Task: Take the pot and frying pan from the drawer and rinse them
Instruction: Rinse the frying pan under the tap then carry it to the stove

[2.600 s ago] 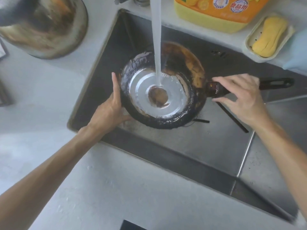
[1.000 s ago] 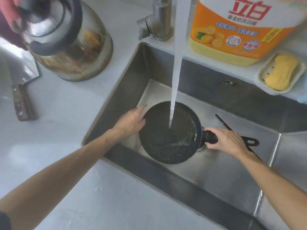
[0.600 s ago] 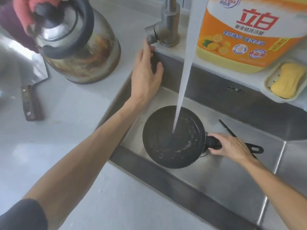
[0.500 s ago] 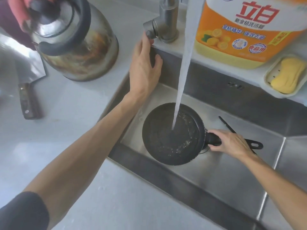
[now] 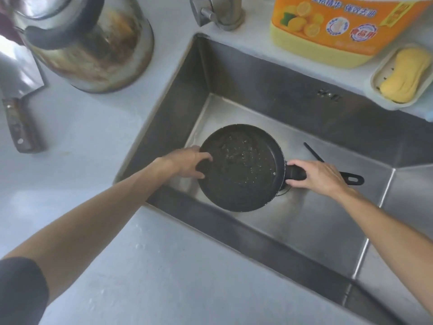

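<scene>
Sink (image 5: pixel 293 221): frying pan (image 5: pixel 241 167) off-wall, both-handed.

Bare forearms — one dark sleeve (image 5: pixel 21 289) (left arm) — nothing else worn.

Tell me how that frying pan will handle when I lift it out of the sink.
The frying pan looks rigid, so it should not flex. Water pooled inside will likely slosh or spill if tipped. The wet rim under the left hand may be slippery; the handle gripped by the right hand seems the safer hold.
</scene>
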`<act>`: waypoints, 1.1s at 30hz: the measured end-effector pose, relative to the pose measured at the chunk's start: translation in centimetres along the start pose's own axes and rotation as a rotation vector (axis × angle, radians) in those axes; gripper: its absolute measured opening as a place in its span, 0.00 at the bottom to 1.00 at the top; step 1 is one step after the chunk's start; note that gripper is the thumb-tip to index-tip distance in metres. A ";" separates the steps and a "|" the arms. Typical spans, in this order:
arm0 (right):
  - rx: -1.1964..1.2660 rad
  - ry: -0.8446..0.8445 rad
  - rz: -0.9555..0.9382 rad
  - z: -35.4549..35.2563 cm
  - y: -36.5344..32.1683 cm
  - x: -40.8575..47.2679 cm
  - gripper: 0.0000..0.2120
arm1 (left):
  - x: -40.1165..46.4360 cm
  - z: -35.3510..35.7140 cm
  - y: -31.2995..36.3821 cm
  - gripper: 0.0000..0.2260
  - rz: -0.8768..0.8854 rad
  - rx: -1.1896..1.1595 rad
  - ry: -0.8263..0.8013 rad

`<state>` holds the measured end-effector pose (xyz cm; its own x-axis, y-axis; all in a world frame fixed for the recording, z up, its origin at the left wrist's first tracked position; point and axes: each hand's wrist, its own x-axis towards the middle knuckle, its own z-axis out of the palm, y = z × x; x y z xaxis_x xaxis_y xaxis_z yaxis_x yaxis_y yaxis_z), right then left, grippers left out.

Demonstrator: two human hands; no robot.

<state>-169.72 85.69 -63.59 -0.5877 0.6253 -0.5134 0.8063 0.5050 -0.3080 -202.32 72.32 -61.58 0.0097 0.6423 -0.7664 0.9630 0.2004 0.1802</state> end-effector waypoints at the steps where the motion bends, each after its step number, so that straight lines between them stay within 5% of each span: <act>1: 0.007 -0.002 0.004 -0.1 0.0 0.0 0.21 | 0.2 0.0 -0.3 0.24 -0.013 -0.037 0.007; 12: -0.033 0.071 0.048 0.4 0.1 -1.3 0.22 | 1.0 0.5 -0.5 0.26 -0.083 -0.239 0.122; 20: 0.049 0.294 0.126 -4.0 -0.5 -6.8 0.22 | -3.9 -3.0 1.6 0.26 0.083 -0.251 0.549; 33: 0.293 0.087 0.101 -11.6 -1.6 -13.1 0.19 | -14.1 -11.0 5.6 0.23 0.056 -0.152 0.474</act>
<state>-164.03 83.57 -47.09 -0.4973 0.7182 -0.4867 0.8382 0.2529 -0.4831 -200.02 72.47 -42.97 -0.0972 0.9136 -0.3949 0.9140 0.2390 0.3280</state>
